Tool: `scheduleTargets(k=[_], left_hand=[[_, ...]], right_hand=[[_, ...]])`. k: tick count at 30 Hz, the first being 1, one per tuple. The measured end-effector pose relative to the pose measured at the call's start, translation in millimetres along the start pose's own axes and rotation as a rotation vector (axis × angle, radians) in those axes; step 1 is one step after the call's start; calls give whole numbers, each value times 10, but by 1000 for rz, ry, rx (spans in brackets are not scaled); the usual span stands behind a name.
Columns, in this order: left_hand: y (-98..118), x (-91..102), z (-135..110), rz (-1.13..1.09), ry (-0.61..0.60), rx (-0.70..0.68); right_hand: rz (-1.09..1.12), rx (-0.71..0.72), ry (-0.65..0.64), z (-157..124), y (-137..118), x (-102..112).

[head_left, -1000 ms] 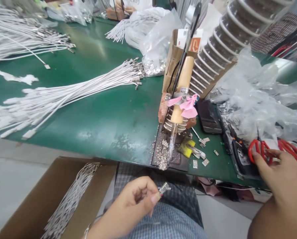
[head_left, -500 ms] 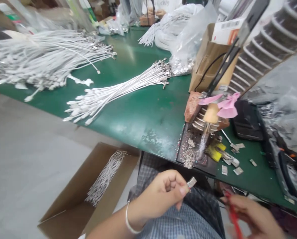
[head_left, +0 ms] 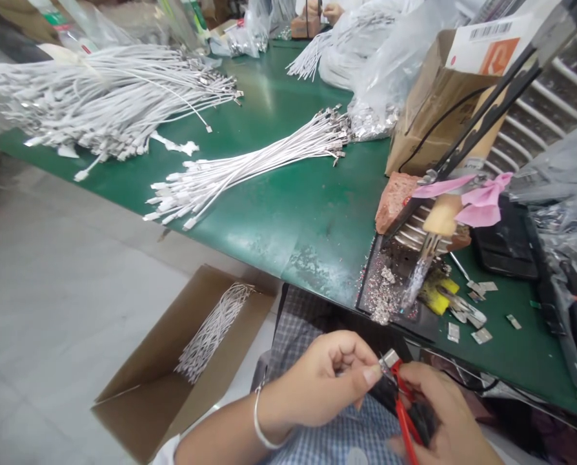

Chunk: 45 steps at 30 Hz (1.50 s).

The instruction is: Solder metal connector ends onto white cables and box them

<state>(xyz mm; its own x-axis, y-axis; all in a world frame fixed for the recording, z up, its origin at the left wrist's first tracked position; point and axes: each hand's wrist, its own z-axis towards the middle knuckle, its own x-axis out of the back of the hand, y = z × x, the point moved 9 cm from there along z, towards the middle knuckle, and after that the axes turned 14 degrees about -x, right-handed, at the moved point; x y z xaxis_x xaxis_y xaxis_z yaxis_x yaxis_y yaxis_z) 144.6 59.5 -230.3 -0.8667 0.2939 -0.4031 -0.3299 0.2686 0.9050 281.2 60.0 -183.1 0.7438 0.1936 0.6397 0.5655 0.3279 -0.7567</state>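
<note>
My left hand [head_left: 334, 378], with a white band at the wrist, pinches a small metal USB connector [head_left: 390, 358] between thumb and forefinger over my lap. My right hand [head_left: 446, 403] is wrapped round red-handled pliers [head_left: 404, 420]. Their jaws meet the connector near my left fingertips; I cannot tell whether they grip it. On the green table [head_left: 288, 219] lies a bundle of short white cables [head_left: 250, 161] with metal plugs at one end. Several loose metal connector pieces [head_left: 482, 336] lie near the right edge of the bench.
A soldering iron [head_left: 426, 252] with a pink ribbon rests over a dark plate of solder bits [head_left: 383, 290], by a brick [head_left: 397, 197] and a yellow sponge [head_left: 434, 294]. A cardboard box [head_left: 143, 387] of cables stands below left. A larger cable pile [head_left: 109, 97] lies far left.
My right hand has moved left and up, bringing the red-handled pliers to the connector in my left hand. The whole view has shifted slightly.
</note>
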Motion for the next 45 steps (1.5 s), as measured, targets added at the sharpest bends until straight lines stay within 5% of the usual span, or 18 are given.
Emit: scheduleTargets(k=[12,22,35,45], left_hand=[[74,-8,17,18,-18,-11],[93,36,-11,46,7,-34],[96,30,-14,70,10,-57],[68,46,-13,19,19,-43]], right_hand=[[51,-144,-107,-122,166,-162],[-14,-72,-136,-160,260,-213],[-137,107,-19,70,-124,-110],[-69,91,-16,-51,25,-219]])
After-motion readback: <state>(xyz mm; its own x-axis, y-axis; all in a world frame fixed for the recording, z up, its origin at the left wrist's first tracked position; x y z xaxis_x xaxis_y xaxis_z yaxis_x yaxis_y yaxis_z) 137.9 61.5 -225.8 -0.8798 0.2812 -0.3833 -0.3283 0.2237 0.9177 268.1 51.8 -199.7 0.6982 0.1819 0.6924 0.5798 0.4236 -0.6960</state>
